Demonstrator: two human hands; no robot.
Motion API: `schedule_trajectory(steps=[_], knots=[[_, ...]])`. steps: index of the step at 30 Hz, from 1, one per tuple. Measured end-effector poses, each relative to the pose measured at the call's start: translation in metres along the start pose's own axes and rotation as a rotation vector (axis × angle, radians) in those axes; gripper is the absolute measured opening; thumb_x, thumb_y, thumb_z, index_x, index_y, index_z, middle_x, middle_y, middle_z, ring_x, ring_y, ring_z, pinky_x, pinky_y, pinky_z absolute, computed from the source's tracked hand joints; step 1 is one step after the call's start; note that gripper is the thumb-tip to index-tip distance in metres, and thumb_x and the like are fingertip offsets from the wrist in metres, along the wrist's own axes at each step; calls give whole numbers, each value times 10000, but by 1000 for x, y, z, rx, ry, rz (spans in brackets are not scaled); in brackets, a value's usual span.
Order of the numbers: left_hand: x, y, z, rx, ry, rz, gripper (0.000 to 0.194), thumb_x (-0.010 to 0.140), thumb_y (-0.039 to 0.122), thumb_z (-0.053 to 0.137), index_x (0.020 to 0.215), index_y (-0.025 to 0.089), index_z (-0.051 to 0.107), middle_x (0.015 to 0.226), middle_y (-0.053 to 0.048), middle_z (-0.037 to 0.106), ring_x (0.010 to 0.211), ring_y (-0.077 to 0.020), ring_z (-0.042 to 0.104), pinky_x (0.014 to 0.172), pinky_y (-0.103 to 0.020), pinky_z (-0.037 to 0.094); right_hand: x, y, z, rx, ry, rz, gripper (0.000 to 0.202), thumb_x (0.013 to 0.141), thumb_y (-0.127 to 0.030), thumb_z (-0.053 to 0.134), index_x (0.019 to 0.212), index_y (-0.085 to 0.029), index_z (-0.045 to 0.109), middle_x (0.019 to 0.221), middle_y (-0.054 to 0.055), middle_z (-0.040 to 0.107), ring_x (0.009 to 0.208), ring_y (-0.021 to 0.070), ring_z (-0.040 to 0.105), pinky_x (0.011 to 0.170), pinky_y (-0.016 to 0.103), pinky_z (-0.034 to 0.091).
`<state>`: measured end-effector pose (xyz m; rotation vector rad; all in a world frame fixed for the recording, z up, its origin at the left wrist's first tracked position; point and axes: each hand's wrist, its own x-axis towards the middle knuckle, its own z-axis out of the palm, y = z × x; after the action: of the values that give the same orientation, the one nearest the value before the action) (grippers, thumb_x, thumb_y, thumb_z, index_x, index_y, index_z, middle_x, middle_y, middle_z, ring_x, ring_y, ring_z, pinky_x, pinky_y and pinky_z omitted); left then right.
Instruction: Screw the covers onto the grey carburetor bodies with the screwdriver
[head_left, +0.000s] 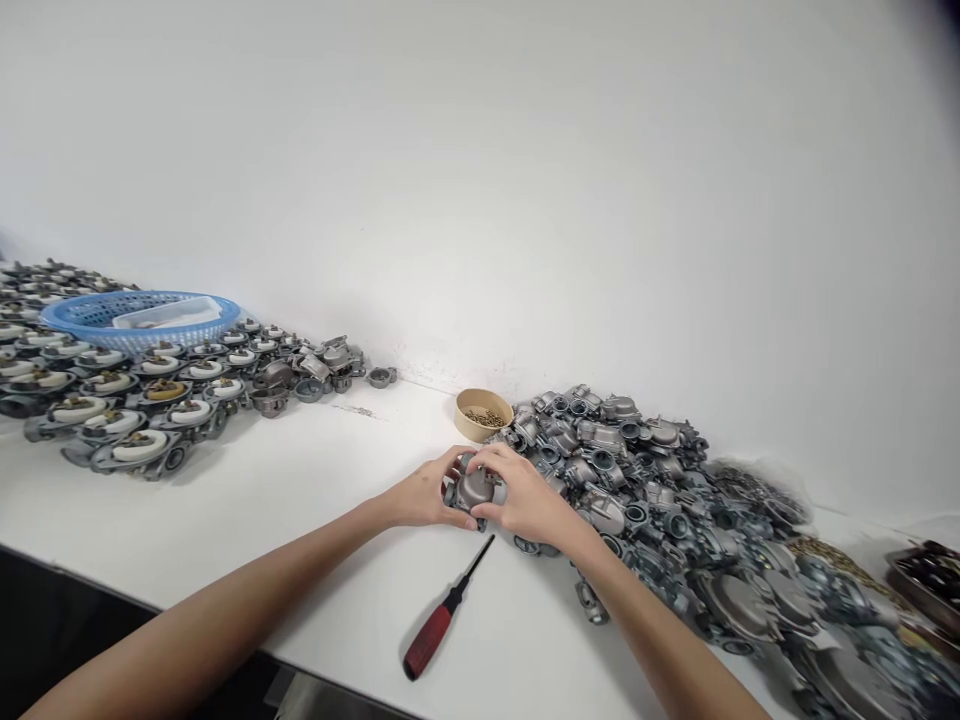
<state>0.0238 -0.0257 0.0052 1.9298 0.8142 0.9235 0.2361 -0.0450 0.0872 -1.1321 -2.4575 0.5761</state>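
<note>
Holding one grey metal casting (475, 488) between both hands, just above the white table (315, 480), about midway along its length and nearer the near edge than the wall. Left hand (426, 495): fingers curled around the casting's left side, thumb on top, closed on it. Right hand (525, 497): fingers wrapped over the top and right side, also closed on it. Most of the casting is covered; only a rounded grey face shows between the two hands.

Screwdrivers: one (444, 612), red handle, black shaft, lying on the table just in front of the hands, tip pointing toward the casting, handle toward the near edge. Not touched by either hand.

Bowls: one, small tan bowl (483, 413), holding small brass-coloured pieces, too small to count. It stands behind the hands, near the wall side of the table.

Loose heap of grey castings (645, 480): starts just right of the bowl and runs along the table toward the right end. Too many and too overlapped to count. The right hand sits against its left margin.

Left end of the table: rows of assembled parts with white round caps (112, 400), laid side by side; count not possible, several cut off by the frame. One has a brownish cap instead.

Baskets: one, blue plastic basket (90, 312), resting on top of those rows toward the wall, with a white item inside.

Far right edge: a dark tray (926, 580), partly out of frame, contents unclear.
</note>
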Motion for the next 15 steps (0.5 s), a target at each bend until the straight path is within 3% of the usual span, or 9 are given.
schedule_trajectory(steps=[4, 8, 11, 15], knots=[[1, -2, -1, -43, -11, 0, 930, 657, 468, 923, 1429, 278, 441, 1341, -94, 603, 1093, -280, 643, 922, -413, 532, -1, -1, -5, -21, -49, 10, 422, 783, -186, 808, 1170, -259, 659, 1290, 63, 593, 1148, 245, 621, 979, 405, 524], [1, -4, 0, -34, -2, -51, 928, 640, 478, 930, 1399, 252, 447, 1226, -97, 625, 1073, -292, 629, 905, -433, 522, 9, 0, -25, -57, -55, 41, 455, 877, -354, 764, 1302, -280, 619, 1324, 75, 621, 1127, 223, 663, 934, 364, 566], [1, -5, -1, -31, -7, -94, 933, 628, 487, 935, 1389, 251, 450, 1163, -91, 625, 1037, -292, 629, 872, -432, 517, 36, 7, -40, -147, -26, 102, 396, 965, -423, 665, 1322, -260, 606, 1314, 82, 641, 1111, 206, 667, 946, 366, 567], [2, -7, -2, -74, -16, -73, 907, 605, 472, 953, 1354, 249, 493, 1186, -97, 639, 1063, -299, 627, 873, -420, 516, 87, 32, -48, -354, -24, 233, 325, 1006, -391, 626, 1256, -183, 633, 1279, 106, 636, 1129, 234, 636, 1001, 459, 545]])
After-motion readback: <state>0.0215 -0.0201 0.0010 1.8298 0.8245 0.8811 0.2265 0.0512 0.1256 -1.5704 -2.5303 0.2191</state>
